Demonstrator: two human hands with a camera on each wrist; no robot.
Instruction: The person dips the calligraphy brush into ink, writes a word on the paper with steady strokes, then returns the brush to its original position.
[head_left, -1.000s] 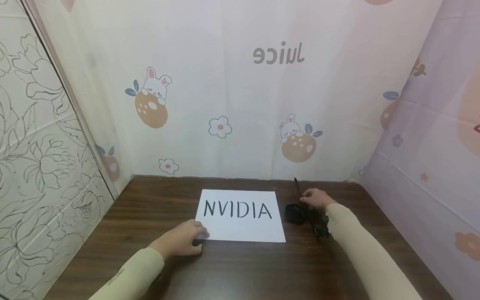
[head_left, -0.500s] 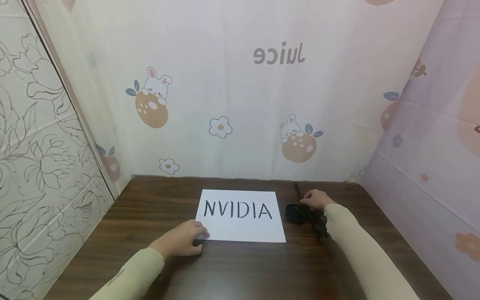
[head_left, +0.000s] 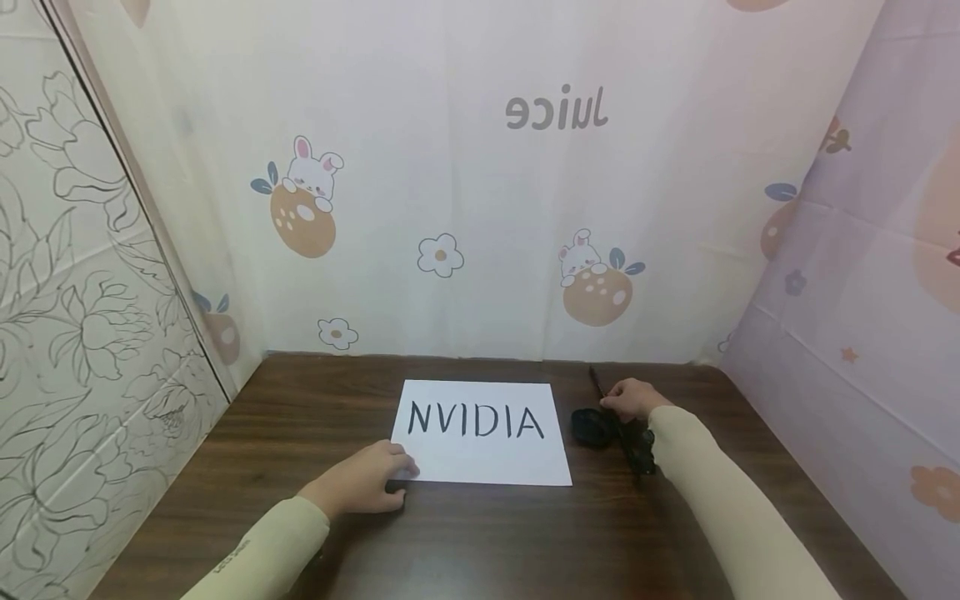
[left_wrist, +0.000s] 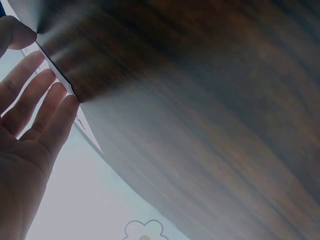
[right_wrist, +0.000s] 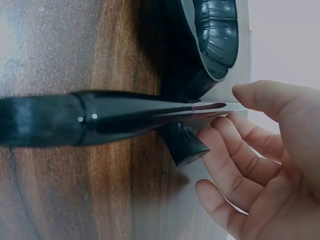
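Observation:
A white paper sheet (head_left: 480, 467) with "NVIDIA" in black letters lies flat on the dark wooden table (head_left: 480, 542). My left hand (head_left: 367, 479) rests at its lower left corner, fingertips on the sheet and thumb on the wood beside it. In the left wrist view those fingers (left_wrist: 50, 115) are extended. On the right, my right hand (head_left: 632, 400) holds a glossy black pen-like stick (right_wrist: 125, 117) between thumb and fingertips. The stick lies across a black holder (right_wrist: 182, 145), and a hollow, ribbed black cup-like part (right_wrist: 217, 35) stands beside it.
A white curtain (head_left: 495, 192) with bunnies, fruit and mirrored "Juice" lettering hangs behind the table. Line-drawn flowers cover the left panel (head_left: 90, 317), and a pale lilac curtain (head_left: 840, 292) closes the right side.
The far end of the black stick has dropped slightly since a second ago, and my right hand has shifted down a little with it. The left hand and the sheet are unmoved.

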